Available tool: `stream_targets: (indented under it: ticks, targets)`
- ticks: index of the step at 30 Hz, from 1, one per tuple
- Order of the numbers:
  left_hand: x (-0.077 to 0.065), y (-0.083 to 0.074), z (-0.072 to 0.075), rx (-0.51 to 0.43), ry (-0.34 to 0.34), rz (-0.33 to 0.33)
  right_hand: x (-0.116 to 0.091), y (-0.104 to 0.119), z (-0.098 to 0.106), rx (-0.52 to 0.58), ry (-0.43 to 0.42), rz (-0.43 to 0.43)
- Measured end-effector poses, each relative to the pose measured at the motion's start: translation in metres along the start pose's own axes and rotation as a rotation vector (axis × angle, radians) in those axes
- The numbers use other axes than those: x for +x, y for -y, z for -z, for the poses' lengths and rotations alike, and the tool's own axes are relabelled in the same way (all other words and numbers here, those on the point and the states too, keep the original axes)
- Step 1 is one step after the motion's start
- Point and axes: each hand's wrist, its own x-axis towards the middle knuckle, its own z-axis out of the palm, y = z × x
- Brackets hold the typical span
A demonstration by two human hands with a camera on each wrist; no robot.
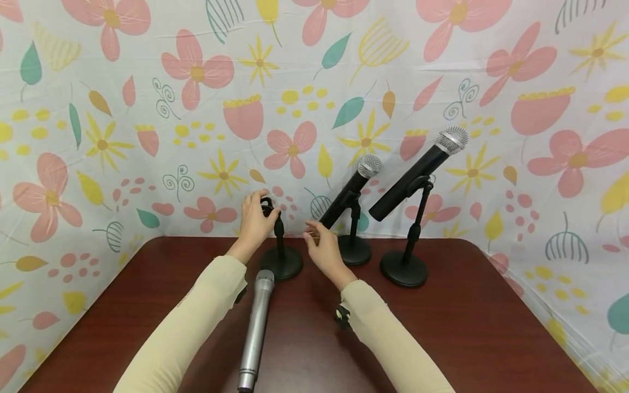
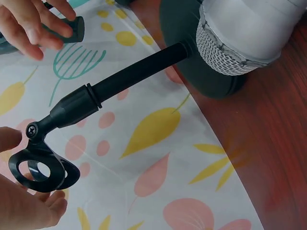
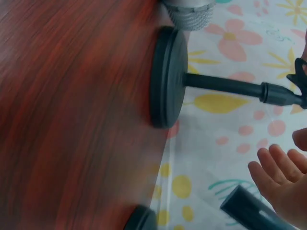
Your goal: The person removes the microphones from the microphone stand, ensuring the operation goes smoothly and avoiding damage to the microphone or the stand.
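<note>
At the top of an unloaded black microphone stand (image 1: 280,240), my left hand (image 1: 256,221) holds the clip (image 2: 45,170), fingers and thumb curled about it. My right hand (image 1: 325,248) hovers to the right of that stand, its fingers loosely bent and holding nothing. In the head view it overlaps the lower end of a black microphone (image 1: 339,204) mounted on the middle stand (image 1: 355,248). A silver microphone (image 1: 256,327) lies on the table between my forearms, its mesh head (image 2: 225,52) close to the base of the unloaded stand.
Farther right, a second black microphone (image 1: 413,180) with a silver mesh head tilts up in its own stand (image 1: 405,267). Behind the dark red wooden table (image 1: 467,327) hangs a flowered cloth (image 1: 304,71), close against the table's far edge.
</note>
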Motion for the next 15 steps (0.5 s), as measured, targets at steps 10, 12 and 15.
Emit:
stream_targets:
  ticks: [10,12,15]
  targets:
    - [-0.007,0.0,0.004,-0.035,-0.078,-0.15,-0.007,-0.016,0.018,-0.019,-0.231,0.039]
    - [-0.008,-0.001,0.005,-0.041,-0.089,-0.184,-0.009,-0.02,0.021,-0.024,-0.28,0.03]
    - [-0.01,-0.002,0.005,-0.051,-0.107,-0.235,-0.012,-0.024,0.025,-0.036,-0.347,0.007]
